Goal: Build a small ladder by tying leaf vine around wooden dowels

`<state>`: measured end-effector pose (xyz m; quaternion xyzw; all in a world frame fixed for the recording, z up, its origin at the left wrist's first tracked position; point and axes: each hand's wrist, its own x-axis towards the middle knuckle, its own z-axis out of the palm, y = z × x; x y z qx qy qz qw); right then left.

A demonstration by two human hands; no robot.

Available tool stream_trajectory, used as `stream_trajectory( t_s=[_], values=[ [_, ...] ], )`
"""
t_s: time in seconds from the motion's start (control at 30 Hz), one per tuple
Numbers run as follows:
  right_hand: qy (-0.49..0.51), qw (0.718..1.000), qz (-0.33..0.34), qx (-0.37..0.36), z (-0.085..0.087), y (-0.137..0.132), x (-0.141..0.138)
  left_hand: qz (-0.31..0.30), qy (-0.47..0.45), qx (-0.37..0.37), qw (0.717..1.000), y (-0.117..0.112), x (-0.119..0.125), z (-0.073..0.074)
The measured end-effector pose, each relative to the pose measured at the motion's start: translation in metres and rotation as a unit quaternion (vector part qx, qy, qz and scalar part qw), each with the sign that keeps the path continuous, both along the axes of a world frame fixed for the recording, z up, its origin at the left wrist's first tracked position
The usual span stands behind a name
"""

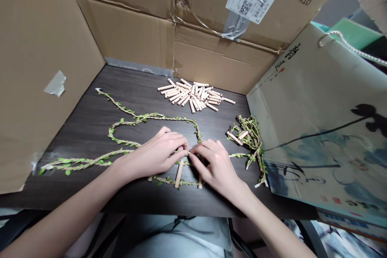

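Both hands meet over the dark table, fingertips almost touching. My left hand [161, 151] pinches a leafy twine cord [151, 116], a braided tan strand with small green leaves. My right hand [214, 161] is closed on the same cord just beside it. Below the fingers, a pale wooden peg [179, 174] stands between strands of the cord, tied in at its ends. Another wooden peg [200, 181] shows partly under my right hand, and one more is mostly hidden by my left wrist. The exact spot of the pinch is partly covered by the fingers.
A pile of drilled wooden pegs [196, 94] lies at the back. At right sits a bundle of leafy twine [250, 135] with a few pegs in it. Cardboard walls [133, 28] stand at the left and back; a printed paper bag [320, 129] stands on the right.
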<state>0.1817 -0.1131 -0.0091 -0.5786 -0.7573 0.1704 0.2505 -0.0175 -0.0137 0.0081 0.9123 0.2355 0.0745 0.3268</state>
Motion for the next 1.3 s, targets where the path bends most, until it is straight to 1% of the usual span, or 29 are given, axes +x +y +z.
stream_trajectory(
  t_s=[0.1,0.2,0.27,0.33,0.4,0.47,0.53,0.6,0.67,0.8,0.87,0.9,0.93,0.97,1.0,1.07,1.13,1.17,1.2,1.23,1.3],
  values=[
    [0.089,0.996,-0.021,-0.018,0.002,0.004,0.001,0.033,-0.043,-0.031,0.998,0.0,0.0,0.001],
    [0.195,0.978,-0.037,-0.061,0.004,0.009,0.005,0.077,-0.112,-0.06,0.989,0.0,0.003,0.001],
    [0.267,0.956,-0.045,-0.11,0.005,0.014,0.008,0.114,-0.161,-0.067,0.978,-0.001,0.006,0.001],
    [0.347,0.924,-0.045,-0.152,0.006,0.019,0.01,0.155,-0.195,-0.073,0.966,0.0,0.01,0.003],
    [0.418,0.891,-0.046,-0.169,0.006,0.024,0.012,0.192,-0.208,-0.076,0.956,0.003,0.016,0.006],
    [0.467,0.867,-0.056,-0.167,0.006,0.028,0.013,0.215,-0.213,-0.075,0.95,0.008,0.023,0.009],
    [0.503,0.847,-0.07,-0.156,0.004,0.031,0.014,0.225,-0.224,-0.089,0.944,0.015,0.03,0.01],
    [0.537,0.828,-0.08,-0.141,0.001,0.034,0.013,0.233,-0.245,-0.13,0.932,0.021,0.036,0.008],
    [0.571,0.807,-0.092,-0.122,-0.001,0.037,0.012,0.241,-0.276,-0.184,0.912,0.024,0.041,0.003],
    [0.637,0.758,-0.105,-0.097,0.002,0.044,0.007,0.236,-0.332,-0.272,0.872,0.016,0.045,-0.007],
    [0.655,0.743,-0.105,-0.092,0.004,0.046,0.005,0.229,-0.335,-0.309,0.86,0.01,0.046,-0.01],
    [0.655,0.743,-0.105,-0.089,0.005,0.047,0.004,0.23,-0.333,-0.324,0.855,0.007,0.046,-0.011],
    [0.648,0.749,-0.106,-0.083,0.005,0.047,0.005,0.231,-0.329,-0.337,0.851,0.005,0.047,-0.012],
    [0.633,0.763,-0.109,-0.075,0.004,0.046,0.005,0.233,-0.326,-0.345,0.849,0.003,0.047,-0.012],
    [0.606,0.785,-0.112,-0.065,0.003,0.046,0.006,0.235,-0.323,-0.351,0.847,0.002,0.047,-0.013],
    [0.513,0.85,-0.118,-0.019,0.001,0.043,0.009,0.232,-0.314,-0.358,0.848,0.0,0.048,-0.014],
    [0.387,0.915,-0.104,0.056,-0.001,0.041,0.011,0.227,-0.304,-0.365,0.85,-0.001,0.047,-0.014],
    [0.324,0.936,-0.09,0.099,-0.002,0.04,0.012,0.227,-0.3,-0.369,0.85,-0.002,0.047,-0.014],
    [0.267,0.95,-0.075,0.141,-0.003,0.039,0.013,0.229,-0.298,-0.373,0.848,-0.002,0.046,-0.014],
    [0.217,0.958,-0.06,0.177,-0.003,0.039,0.014,0.231,-0.296,-0.378,0.846,-0.003,0.046,-0.014],
    [0.137,0.964,-0.035,0.224,-0.003,0.038,0.016,0.225,-0.295,-0.399,0.839,-0.003,0.044,-0.012]
  ],
)
